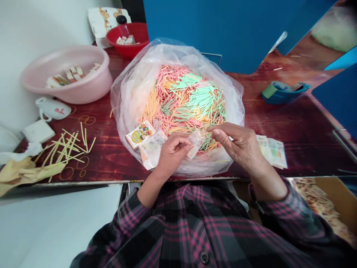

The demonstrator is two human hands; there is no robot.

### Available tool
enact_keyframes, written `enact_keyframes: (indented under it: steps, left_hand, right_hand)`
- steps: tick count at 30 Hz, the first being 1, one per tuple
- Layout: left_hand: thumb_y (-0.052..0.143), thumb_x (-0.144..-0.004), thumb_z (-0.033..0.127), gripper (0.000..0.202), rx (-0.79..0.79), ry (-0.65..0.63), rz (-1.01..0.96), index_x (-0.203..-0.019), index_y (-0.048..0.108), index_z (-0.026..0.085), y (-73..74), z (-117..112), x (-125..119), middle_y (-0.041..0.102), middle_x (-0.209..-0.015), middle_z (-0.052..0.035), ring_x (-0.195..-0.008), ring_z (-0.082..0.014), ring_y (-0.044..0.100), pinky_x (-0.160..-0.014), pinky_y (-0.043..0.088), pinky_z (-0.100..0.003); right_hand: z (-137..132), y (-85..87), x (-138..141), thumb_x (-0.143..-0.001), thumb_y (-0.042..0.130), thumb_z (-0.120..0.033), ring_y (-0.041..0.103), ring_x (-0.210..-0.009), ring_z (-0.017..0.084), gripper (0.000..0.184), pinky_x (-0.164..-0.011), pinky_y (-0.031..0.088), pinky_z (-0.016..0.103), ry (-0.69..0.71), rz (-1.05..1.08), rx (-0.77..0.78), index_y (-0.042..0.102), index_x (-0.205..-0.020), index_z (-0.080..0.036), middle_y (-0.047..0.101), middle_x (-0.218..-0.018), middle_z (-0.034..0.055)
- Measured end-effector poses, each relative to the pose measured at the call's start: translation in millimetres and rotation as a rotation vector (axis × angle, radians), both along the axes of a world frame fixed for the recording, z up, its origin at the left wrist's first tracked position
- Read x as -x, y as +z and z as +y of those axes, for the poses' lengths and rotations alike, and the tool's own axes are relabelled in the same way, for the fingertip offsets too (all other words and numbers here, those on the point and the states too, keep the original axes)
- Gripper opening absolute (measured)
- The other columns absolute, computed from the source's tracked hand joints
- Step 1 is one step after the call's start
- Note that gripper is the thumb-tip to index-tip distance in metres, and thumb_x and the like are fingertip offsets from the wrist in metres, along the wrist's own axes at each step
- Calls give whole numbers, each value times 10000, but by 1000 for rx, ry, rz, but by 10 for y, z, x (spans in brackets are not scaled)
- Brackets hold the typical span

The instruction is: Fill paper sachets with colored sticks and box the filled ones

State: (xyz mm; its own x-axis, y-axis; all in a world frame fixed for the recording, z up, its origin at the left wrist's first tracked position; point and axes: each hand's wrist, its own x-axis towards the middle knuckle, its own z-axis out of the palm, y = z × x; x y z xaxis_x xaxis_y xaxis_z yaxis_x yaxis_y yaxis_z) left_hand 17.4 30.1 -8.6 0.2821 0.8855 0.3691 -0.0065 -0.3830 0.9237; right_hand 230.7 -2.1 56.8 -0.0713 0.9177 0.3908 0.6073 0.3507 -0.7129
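Note:
A clear plastic bag [131, 93] lies open on the dark red table [292, 130], full of thin pink, orange and green sticks [184, 98]. My left hand [171, 154] is closed, pinching a small clear printed packet [195, 143] at the bag's near edge. My right hand [241, 143] is closed too, thumb and fingers pinched at the packet's upper end. More small printed packets [145, 139] rest on the bag just left of my left hand.
A pink basin [69, 74] and a red bowl [128, 35] with small packets stand at the back left. Loose yellow sticks [67, 147], a white cup [51, 108], a packet stack [272, 150], a blue tape dispenser [281, 92] and a box [326, 208] surround me.

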Motion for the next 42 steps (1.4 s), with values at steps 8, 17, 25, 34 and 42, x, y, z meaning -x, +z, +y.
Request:
enact_keyframes:
  steps: [8, 17, 25, 34, 42]
  left_hand:
    - [759, -885, 336, 122, -47, 26, 43, -822, 728, 236, -23, -12, -41, 675, -929, -38, -918, -187, 630, -854, 509, -334]
    - [752, -886, 351, 139, 17, 151, -57, -836, 691, 237, 14, -19, -90, 664, -907, -16, -903, -176, 620, -872, 498, -331]
    - [821, -796, 339, 416, 373, -56, -318, -1156, 625, 272, 24, -61, -163, 704, -1046, -14, -960, -175, 664, -879, 536, -324]
    - [741, -816, 288, 157, 409, -40, -102, -924, 648, 222, 4, -79, -141, 674, -839, 26, -785, -138, 610, -765, 503, -274]
    - [714, -873, 324, 247, 100, 139, 169, -1103, 674, 241, 132, -75, 174, 719, -941, -3, -839, -170, 661, -813, 530, -316]
  right_hand:
    - [67, -228, 227, -1004, 559, -481, 680, -736, 187, 357, -736, 539, 334, -110, 21, -90, 780, -854, -244, 743, -768, 43]
    - [60, -272, 338, -877, 704, -587, 708, -908, 202, 432, -830, 586, 360, -12, 399, 170, 754, -1125, -237, 767, -1024, 57]
    - [59, -334, 459, -808, 771, -464, 663, -728, 150, 240, -724, 571, 305, -84, 729, 302, 730, -877, -238, 755, -844, -7]
    - [17, -435, 527, -795, 765, -481, 606, -690, 147, 276, -679, 523, 290, -89, 641, 316, 691, -798, -215, 694, -752, -13]
    - [-327, -493, -169, -872, 683, -462, 647, -755, 165, 243, -706, 529, 292, -284, 455, 208, 749, -904, -230, 737, -840, 1]
